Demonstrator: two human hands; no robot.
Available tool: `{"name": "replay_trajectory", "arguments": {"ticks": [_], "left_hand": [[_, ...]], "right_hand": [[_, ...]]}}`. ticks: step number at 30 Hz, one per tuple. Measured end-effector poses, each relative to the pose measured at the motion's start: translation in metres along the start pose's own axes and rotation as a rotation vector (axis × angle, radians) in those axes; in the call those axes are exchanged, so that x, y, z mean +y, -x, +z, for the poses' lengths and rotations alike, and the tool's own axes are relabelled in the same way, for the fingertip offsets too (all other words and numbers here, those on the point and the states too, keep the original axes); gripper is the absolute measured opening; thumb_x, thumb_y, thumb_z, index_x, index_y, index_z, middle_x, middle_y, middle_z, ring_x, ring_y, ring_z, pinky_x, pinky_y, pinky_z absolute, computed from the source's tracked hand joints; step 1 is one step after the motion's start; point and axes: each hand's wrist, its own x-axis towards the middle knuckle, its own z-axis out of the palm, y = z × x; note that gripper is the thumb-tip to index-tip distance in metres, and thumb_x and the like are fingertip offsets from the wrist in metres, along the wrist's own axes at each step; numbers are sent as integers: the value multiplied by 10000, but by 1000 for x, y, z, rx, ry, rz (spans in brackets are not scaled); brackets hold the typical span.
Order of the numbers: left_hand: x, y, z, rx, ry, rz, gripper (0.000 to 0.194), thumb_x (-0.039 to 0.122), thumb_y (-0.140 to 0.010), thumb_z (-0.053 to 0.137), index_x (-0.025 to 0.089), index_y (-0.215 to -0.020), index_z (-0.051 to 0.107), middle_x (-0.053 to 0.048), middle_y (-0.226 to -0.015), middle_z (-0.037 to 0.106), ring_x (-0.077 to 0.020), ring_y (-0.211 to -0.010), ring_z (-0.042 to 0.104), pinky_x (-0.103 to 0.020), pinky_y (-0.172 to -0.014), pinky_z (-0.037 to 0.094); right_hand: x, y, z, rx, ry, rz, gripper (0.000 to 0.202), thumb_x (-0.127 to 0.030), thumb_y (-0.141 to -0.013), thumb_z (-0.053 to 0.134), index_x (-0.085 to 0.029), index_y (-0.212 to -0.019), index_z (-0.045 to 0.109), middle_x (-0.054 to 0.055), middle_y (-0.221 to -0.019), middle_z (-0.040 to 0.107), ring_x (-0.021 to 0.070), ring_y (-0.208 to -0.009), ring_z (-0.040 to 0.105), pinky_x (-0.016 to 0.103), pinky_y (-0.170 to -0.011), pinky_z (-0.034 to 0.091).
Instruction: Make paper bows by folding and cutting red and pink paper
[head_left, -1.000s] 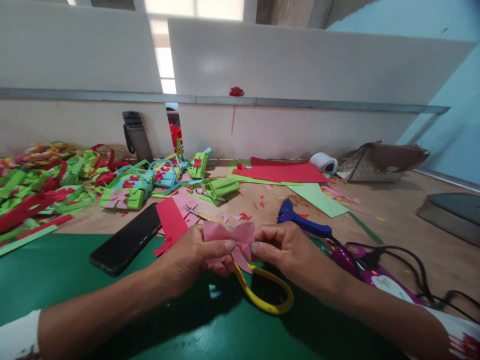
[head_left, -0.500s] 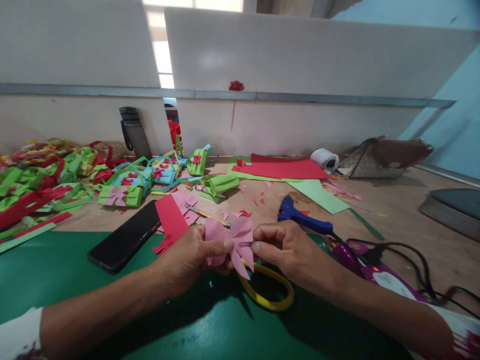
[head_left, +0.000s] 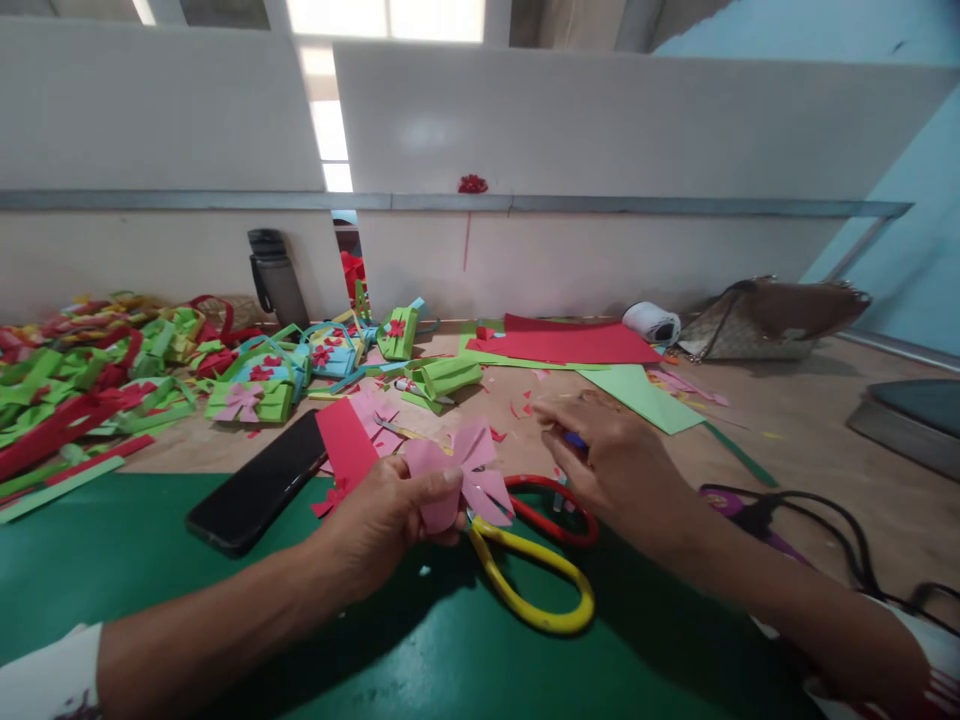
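Pinched between the thumb and fingers of my left hand (head_left: 397, 505) is a pink paper flower (head_left: 474, 470) with cut petals. My right hand (head_left: 600, 445) is curled around the blue glue gun (head_left: 576, 441), most of which is hidden behind the fingers. Below the flower lie scissors with one yellow handle (head_left: 536, 590) and one red handle (head_left: 559, 520); their blades are mostly covered by the flower and my left hand. A red paper strip (head_left: 346, 440) and pink paper pieces lie just left of the flower.
A black phone (head_left: 259, 485) rests on the green mat (head_left: 315, 660). Small green paper bags (head_left: 259, 400) and a bottle (head_left: 277, 280) stand at back left. Red sheets (head_left: 570, 340), a white roll (head_left: 651, 323) and a handbag (head_left: 772, 320) are farther back; black cables lie at right.
My right hand has let go of the pink flower, moved up and right, and taken hold of the blue glue gun. The red scissor handle now shows. My left hand still holds the flower.
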Motion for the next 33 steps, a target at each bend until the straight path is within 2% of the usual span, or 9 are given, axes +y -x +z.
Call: {"name": "replay_trajectory", "arguments": {"ticks": [1, 3, 6, 10, 14, 18, 27, 29, 33], "left_hand": [[0, 0, 0, 20, 11, 5, 186, 261, -706, 734, 147, -760, 598, -23, -644, 631, -134, -552, 581, -252, -527, 483], [0, 1, 2, 40, 25, 12, 176, 275, -733, 715, 150, -779, 600, -24, -657, 626, -131, -555, 573, -254, -524, 484], [0, 3, 5, 36, 29, 24, 183, 308, -764, 691, 149, -819, 618, -37, -696, 634, -135, -591, 576, -255, -539, 487], [-3, 7, 9, 9, 17, 48, 205, 317, -748, 705, 151, -848, 639, -34, -728, 636, -137, -623, 582, -249, -547, 481], [2, 12, 4, -7, -82, 70, 208, 298, -713, 735, 136, -825, 669, -46, -777, 662, -136, -657, 592, -250, -590, 486], [16, 18, -4, 47, -204, 62, 236, 302, -676, 767, 155, -843, 689, -22, -766, 679, -112, -625, 593, -220, -597, 465], [23, 21, -3, -214, -418, 61, 381, 245, -608, 802, 164, -967, 702, -66, -902, 727, -214, -869, 656, -286, -766, 476], [22, 21, -3, -211, -465, 94, 289, 237, -642, 772, 163, -916, 720, -54, -869, 729, -191, -811, 656, -265, -734, 470], [19, 20, -4, -95, -583, 143, 91, 232, -675, 709, 145, -685, 730, -10, -600, 670, -129, -549, 567, -213, -526, 389]], "right_hand": [[1, -1, -1, 29, 73, -37, 274, -205, -833, 482, -141, -1024, 669, 128, -958, 701, 260, -863, 618, 357, -743, 452], [-1, -1, -3, -61, 40, -27, 246, -277, -879, 468, -149, -934, 671, 111, -882, 695, 242, -798, 610, 341, -700, 445], [-10, 3, 0, -305, -339, 89, 323, -409, -893, 479, -169, -722, 610, 6, -641, 592, 151, -589, 526, 254, -535, 392], [-21, 6, 7, -415, -684, 184, 236, -372, -840, 559, -158, -741, 562, -18, -673, 536, 109, -587, 469, 213, -526, 375], [-23, 4, 3, -441, -495, 86, 208, -268, -877, 448, -164, -708, 512, -36, -628, 463, 92, -549, 406, 208, -499, 333], [-15, -2, -4, -485, -328, -38, 226, -222, -834, 494, -177, -613, 475, -53, -559, 422, 94, -522, 374, 227, -479, 269], [-21, -10, -2, -475, -124, -208, 221, -166, -793, 501, -170, -573, 520, -30, -538, 509, 101, -501, 420, 254, -472, 234], [-27, -10, -2, -469, -93, -220, 233, -160, -788, 506, -170, -555, 509, -30, -528, 503, 101, -501, 423, 251, -473, 244], [-36, -11, -1, -445, -47, -220, 213, -153, -809, 497, -168, -603, 552, -19, -565, 553, 109, -540, 473, 237, -498, 291]]}}
